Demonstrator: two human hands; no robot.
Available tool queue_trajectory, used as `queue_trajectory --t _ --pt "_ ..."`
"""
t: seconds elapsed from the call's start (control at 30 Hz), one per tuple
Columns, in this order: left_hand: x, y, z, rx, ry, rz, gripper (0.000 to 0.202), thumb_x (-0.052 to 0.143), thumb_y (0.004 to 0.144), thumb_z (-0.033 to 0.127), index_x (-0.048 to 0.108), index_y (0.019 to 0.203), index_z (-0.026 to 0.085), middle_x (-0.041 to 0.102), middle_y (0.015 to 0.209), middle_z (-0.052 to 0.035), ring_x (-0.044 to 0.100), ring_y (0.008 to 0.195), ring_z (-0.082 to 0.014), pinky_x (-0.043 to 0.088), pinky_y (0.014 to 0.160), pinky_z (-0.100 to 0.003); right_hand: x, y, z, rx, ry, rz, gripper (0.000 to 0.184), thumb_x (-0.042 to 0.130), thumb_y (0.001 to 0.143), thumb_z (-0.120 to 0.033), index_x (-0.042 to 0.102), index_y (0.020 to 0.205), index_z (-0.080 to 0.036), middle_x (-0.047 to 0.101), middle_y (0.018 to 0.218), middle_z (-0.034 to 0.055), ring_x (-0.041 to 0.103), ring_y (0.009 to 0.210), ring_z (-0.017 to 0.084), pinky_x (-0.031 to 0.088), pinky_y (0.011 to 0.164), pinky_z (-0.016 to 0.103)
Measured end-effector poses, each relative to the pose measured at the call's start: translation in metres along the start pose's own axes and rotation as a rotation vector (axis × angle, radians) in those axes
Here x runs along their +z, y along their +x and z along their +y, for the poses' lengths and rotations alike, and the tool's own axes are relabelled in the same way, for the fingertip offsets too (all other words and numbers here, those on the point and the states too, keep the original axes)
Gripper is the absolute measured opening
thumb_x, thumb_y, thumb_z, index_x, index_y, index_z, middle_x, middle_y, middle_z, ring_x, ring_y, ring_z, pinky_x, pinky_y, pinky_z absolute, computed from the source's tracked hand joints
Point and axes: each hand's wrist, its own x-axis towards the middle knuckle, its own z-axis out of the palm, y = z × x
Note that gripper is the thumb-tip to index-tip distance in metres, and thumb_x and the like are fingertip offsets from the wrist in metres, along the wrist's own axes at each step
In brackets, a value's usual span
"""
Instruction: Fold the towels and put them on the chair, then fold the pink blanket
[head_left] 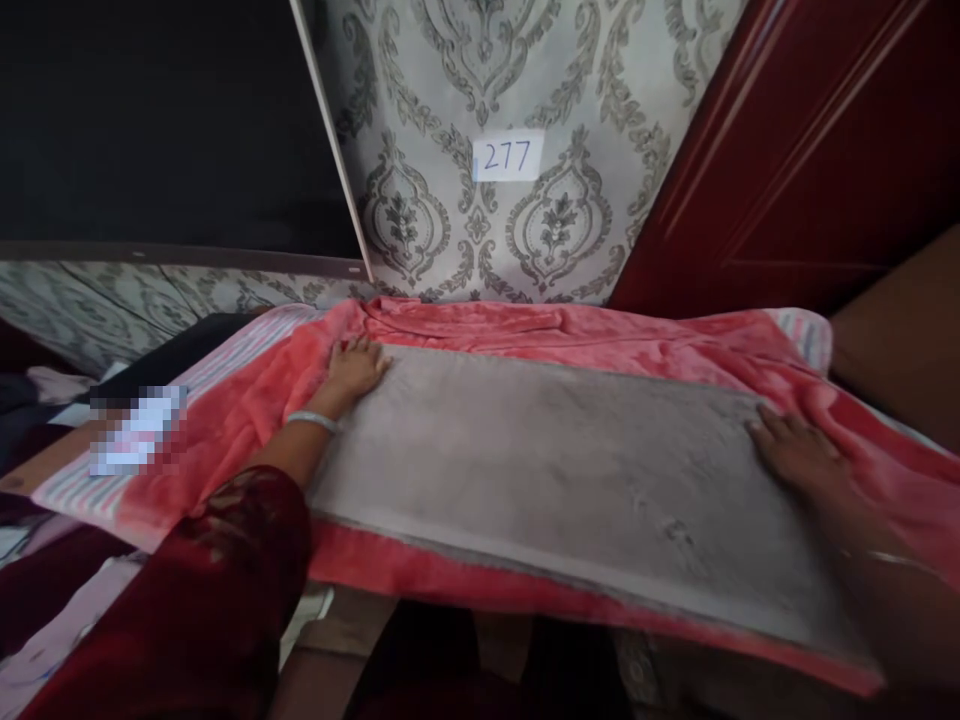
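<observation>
A flat grey piece of plush cloth, oblong in shape, lies spread in front of me. Beneath it is a red plush blanket, rumpled at the back and showing along the front edge. My left hand rests on the grey cloth's far left corner, fingers stretched out and partly on the red blanket. At the right end, my right hand lies flat on the far right corner, its fingers spread. Neither hand grips anything. A dark red sleeve covers my left forearm.
A large dark television screen is at the upper left. Patterned wallpaper carries a paper label reading 277. A dark red door stands at the right. Striped blanket edging and clothes lie at the left.
</observation>
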Motion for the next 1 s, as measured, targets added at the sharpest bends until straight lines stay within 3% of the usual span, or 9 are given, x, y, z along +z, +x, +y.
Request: queue_trajectory --t 0.07,0.13,0.2,0.27,0.37,0.5,0.6,0.73,1.0 --pt "-0.001 -0.027 0.011 0.122 -0.041 0.006 0.061 0.028 0.103 0.048 0.042 0.154 0.019 0.037 0.163 -0.0149 0.028 0.153 -0.0324 0.021 0.122 -0.058 -0.003 -0.029 -0.026 0.001 -0.044 0.021 0.083 0.012 0.092 -0.074 0.040 0.156 -0.030 0.025 0.167 0.0118 0.019 0.149 0.051 0.025 0.109 0.079" --pt "0.004 -0.060 0.022 0.290 -0.089 -0.036 0.061 0.028 0.103 0.051 0.036 0.158 0.026 0.028 0.168 -0.0094 0.021 0.156 -0.0307 0.018 0.123 -0.057 0.001 -0.062 -0.047 -0.184 -0.082 -0.025 0.077 0.013 0.096 -0.068 0.039 0.157 -0.029 0.022 0.168 0.0101 0.019 0.152 0.044 0.027 0.113 0.074" --pt "0.013 -0.091 0.029 0.373 -0.107 -0.071 0.063 0.028 0.102 0.052 0.030 0.160 0.028 0.023 0.170 -0.0061 0.016 0.157 -0.0303 0.015 0.124 -0.056 0.008 -0.093 -0.056 -0.327 -0.121 -0.104 0.072 0.017 0.098 -0.064 0.036 0.158 -0.028 0.026 0.167 0.0092 0.025 0.151 0.040 0.030 0.114 0.070" --pt "0.022 -0.113 0.032 0.334 -0.103 -0.058 0.065 0.027 0.102 0.052 0.026 0.162 0.026 0.021 0.171 -0.0066 0.014 0.157 -0.0304 0.013 0.125 -0.054 0.011 -0.116 -0.051 -0.357 -0.154 -0.143 0.071 0.021 0.099 -0.062 0.034 0.160 -0.027 0.029 0.166 0.0088 0.027 0.150 0.038 0.031 0.115 0.068" --pt "0.025 -0.125 0.024 0.230 -0.084 -0.037 0.065 0.024 0.103 0.050 0.024 0.162 0.023 0.019 0.171 -0.0075 0.012 0.158 -0.0307 0.011 0.125 -0.054 0.005 -0.130 -0.022 -0.254 -0.184 -0.140 0.070 0.023 0.101 -0.057 0.033 0.161 -0.023 0.028 0.166 0.0119 0.026 0.151 0.038 0.029 0.116 0.066" --pt "0.020 -0.136 -0.006 0.067 -0.084 -0.089 0.068 0.023 0.103 0.052 0.020 0.163 0.022 0.014 0.172 -0.0084 0.010 0.158 -0.0333 0.013 0.124 -0.060 -0.011 -0.133 0.026 -0.072 -0.208 -0.127 0.071 0.022 0.102 -0.053 0.035 0.160 -0.016 0.028 0.165 0.0176 0.025 0.151 0.040 0.029 0.116 0.063" --pt "0.018 -0.153 -0.031 -0.054 -0.097 -0.114 0.068 0.022 0.103 0.051 0.020 0.163 0.021 0.012 0.172 -0.0098 0.012 0.157 -0.0339 0.017 0.123 -0.060 -0.014 -0.140 0.046 -0.061 -0.188 -0.060 0.071 0.017 0.102 -0.049 0.040 0.157 -0.010 0.033 0.162 0.0226 0.028 0.150 0.040 0.030 0.116 0.061" --pt "0.016 -0.172 -0.045 -0.091 -0.096 -0.117 0.065 0.021 0.103 0.046 0.024 0.162 0.019 0.016 0.171 -0.0097 0.017 0.157 -0.0297 0.017 0.125 -0.055 -0.009 -0.149 0.048 -0.108 -0.152 0.053 0.072 0.014 0.102 -0.046 0.044 0.154 -0.007 0.038 0.158 0.0240 0.031 0.148 0.040 0.030 0.118 0.058" --pt "0.005 -0.182 -0.042 -0.100 -0.084 -0.110 0.062 0.025 0.102 0.041 0.030 0.160 0.017 0.023 0.169 -0.0105 0.022 0.156 -0.0271 0.020 0.125 -0.051 -0.001 -0.146 0.042 -0.117 -0.135 0.110 0.071 0.017 0.101 -0.047 0.049 0.150 -0.007 0.044 0.154 0.0247 0.037 0.145 0.040 0.036 0.112 0.060"
